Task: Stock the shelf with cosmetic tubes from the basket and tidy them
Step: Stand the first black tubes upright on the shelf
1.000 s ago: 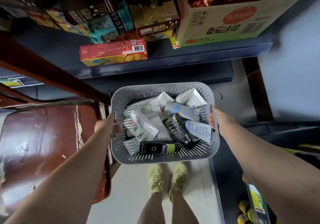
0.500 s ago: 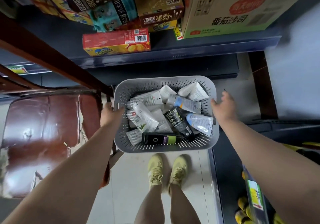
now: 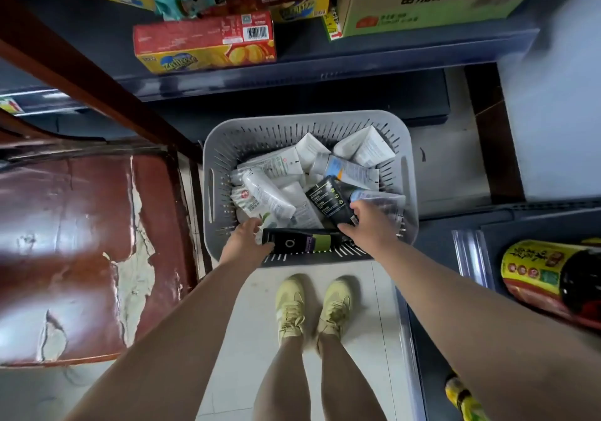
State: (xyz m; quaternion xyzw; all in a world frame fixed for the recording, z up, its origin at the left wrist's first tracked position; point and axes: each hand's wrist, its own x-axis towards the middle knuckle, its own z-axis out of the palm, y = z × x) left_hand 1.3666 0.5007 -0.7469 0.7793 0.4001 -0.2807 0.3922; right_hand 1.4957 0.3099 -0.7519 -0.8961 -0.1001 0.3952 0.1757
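The basket [image 3: 211, 193] is full of tubes, none shelved yet, while the left hand [image 3: 245, 242] grips a black tube [image 3: 302, 243] and the right hand [image 3: 369, 225] clamps another dark tube [image 3: 327, 199].

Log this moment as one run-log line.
stage: picking from basket | left hand: on black tube | right hand: reaching among tubes, grip unclear | shelf: none placed

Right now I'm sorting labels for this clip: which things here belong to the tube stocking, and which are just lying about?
Belongs:
grey basket
cosmetic tubes
black tube under the left hand
right hand
shelf

Lying about:
red snack box
cardboard carton
worn brown chair
yellow-labelled bottle
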